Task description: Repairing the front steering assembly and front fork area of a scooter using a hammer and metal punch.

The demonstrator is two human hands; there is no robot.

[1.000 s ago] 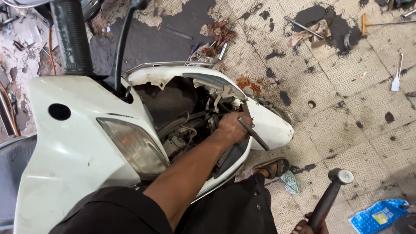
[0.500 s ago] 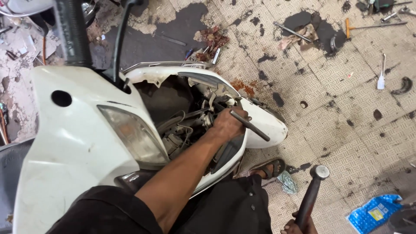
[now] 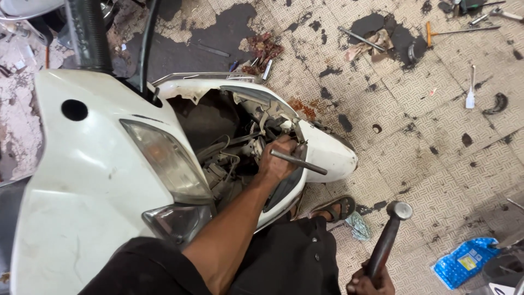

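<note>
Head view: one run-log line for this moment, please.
left hand: grips metal rod inside open scooter front | right hand: holds hammer raised, clear of rod | floor: scattered tools

The metal rod's (image 3: pixel 299 162) tip (inside the scooter (image 3: pixel 98 180)) is hidden.

Left arm stretched forward, left hand (image 3: pixel 277 163) with fingers curled tight; right hand (image 3: pixel 371 283) low, fist clenched.
</note>
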